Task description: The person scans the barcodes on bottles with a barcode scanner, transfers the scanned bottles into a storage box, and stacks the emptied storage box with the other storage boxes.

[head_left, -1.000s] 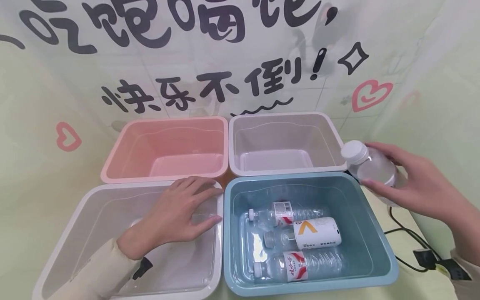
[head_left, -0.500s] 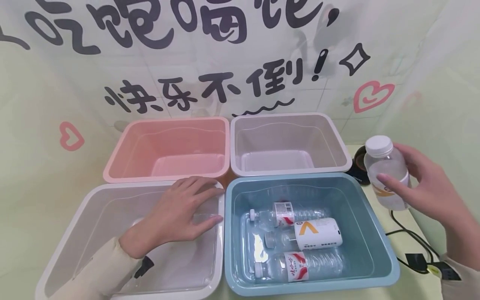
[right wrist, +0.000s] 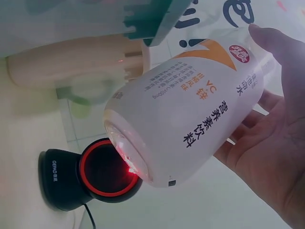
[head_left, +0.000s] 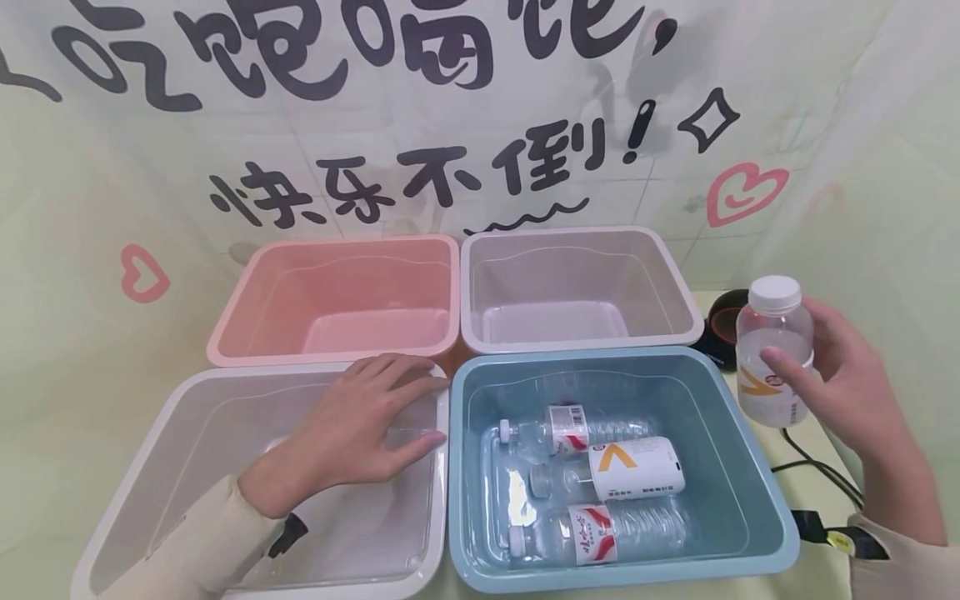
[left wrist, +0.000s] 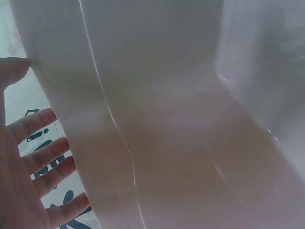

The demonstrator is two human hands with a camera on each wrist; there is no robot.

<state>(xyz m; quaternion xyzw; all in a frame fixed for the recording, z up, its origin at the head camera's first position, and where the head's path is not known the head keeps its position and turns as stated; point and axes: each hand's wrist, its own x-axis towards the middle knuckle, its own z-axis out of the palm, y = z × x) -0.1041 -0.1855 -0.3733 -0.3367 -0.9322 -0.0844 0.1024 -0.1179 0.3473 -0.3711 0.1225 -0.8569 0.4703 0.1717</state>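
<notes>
My right hand (head_left: 851,383) holds a clear drink bottle (head_left: 759,393) upright right of the blue bin, its white screw cap on top. In the right wrist view, the bottle's white label (right wrist: 181,105) has an orange mark. Its base overlaps a black barcode scanner (right wrist: 107,169) with a red ring, and red light shines on that base. My left hand (head_left: 352,425) rests at the white bin's (head_left: 360,533) right rim, fingers spread and loosely bent. In the left wrist view its fingertips (left wrist: 61,144) meet the rim from outside.
Three bottles lie in the blue bin (head_left: 738,492): two ribbed, red-and-white-labelled ones around a white-labelled one (head_left: 637,468). Behind stand a pink bin (head_left: 375,333) and a pale grey bin (head_left: 551,321). Black cables (head_left: 813,467) run along the table's right side. A lettered curtain (head_left: 442,183) hangs at the back.
My right hand has moved the bottle to the right, away from the blue bin's corner, and turned it from tilted to upright. The scanner now shows behind it. My left hand stays put.
</notes>
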